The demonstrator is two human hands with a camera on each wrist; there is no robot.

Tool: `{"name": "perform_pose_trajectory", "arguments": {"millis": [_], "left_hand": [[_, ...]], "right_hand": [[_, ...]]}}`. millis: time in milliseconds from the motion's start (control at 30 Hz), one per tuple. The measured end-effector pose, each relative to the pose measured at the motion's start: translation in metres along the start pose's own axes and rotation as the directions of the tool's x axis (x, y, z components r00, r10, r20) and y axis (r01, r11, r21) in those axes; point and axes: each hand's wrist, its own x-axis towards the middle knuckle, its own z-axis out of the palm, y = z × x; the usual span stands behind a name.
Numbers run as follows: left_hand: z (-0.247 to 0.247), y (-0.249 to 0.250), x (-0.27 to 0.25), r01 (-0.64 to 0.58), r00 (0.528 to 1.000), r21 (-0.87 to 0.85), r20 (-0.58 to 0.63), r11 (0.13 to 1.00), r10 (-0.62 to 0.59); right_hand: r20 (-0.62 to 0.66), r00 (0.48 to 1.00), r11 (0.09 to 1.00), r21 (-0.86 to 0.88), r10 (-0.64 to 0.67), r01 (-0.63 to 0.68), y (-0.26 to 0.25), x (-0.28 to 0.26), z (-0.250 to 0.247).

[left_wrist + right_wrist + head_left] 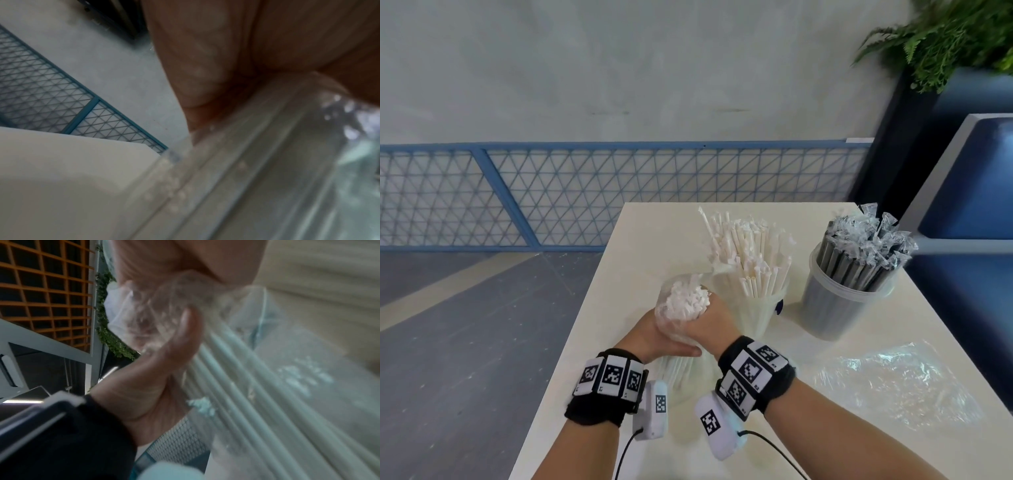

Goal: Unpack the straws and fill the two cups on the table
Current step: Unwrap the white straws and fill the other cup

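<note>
A bundle of white straws (687, 302) in a clear plastic bag (666, 320) stands upright over the near part of the table. My left hand (654, 334) wraps the bag from the left, its thumb across the front. My right hand (710, 320) grips the bundle near its top from the right. In the right wrist view the bagged straws (236, 386) run diagonally, with my left hand (154, 378) curled round them. Behind stands a clear cup (756, 308) packed with white straws (746, 253), and to its right a cup (835, 308) full of black wrapped straws (859, 253).
A crumpled empty plastic bag (893, 380) lies on the white table (654, 240) at the right front. A blue mesh fence (585, 195) runs behind the table, with a blue seat (969, 192) and a plant (955, 37) at the right.
</note>
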Motion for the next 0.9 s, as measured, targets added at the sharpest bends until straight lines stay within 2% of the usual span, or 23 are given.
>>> {"name": "perform_pose_trajectory", "arguments": {"millis": [100, 233, 367, 433, 533, 667, 833, 900], "left_hand": [[-0.001, -0.003, 0.003, 0.034, 0.999, -0.013, 0.022, 0.999, -0.033], [0.007, -0.001, 0.0, 0.042, 0.999, -0.085, -0.008, 0.995, -0.043], [0.01, -0.005, 0.0, 0.023, 1.0, -0.076, 0.022, 0.997, -0.021], [0.008, -0.002, -0.002, 0.027, 1.0, -0.094, 0.012, 0.995, -0.026], [0.004, -0.005, -0.004, 0.025, 0.994, -0.137, -0.103, 0.99, -0.039], [0.004, -0.006, -0.008, -0.01, 0.98, -0.191, -0.195, 0.982, -0.028], [0.01, -0.003, -0.007, -0.027, 0.985, -0.166, -0.175, 0.986, -0.003], [0.009, -0.004, -0.006, -0.024, 0.984, -0.158, -0.177, 0.987, -0.004]], "right_hand": [[-0.055, 0.997, 0.997, 0.059, 0.05, -0.047, 0.001, -0.001, 0.005], [-0.133, 0.989, 0.998, 0.037, 0.06, -0.055, -0.003, 0.0, 0.005], [-0.094, 0.995, 1.0, 0.003, 0.018, -0.018, 0.0, 0.004, -0.007], [-0.035, 0.999, 1.0, 0.005, -0.007, 0.007, 0.003, 0.004, -0.01], [0.042, 0.995, 0.994, -0.048, -0.092, 0.094, 0.007, 0.0, -0.017], [-0.037, 0.988, 0.987, -0.071, -0.15, 0.148, 0.012, -0.006, -0.025], [-0.038, 0.988, 0.988, -0.062, -0.147, 0.144, 0.011, -0.012, -0.025], [-0.081, 0.989, 0.99, -0.084, -0.12, 0.113, 0.014, -0.011, -0.022]]}}
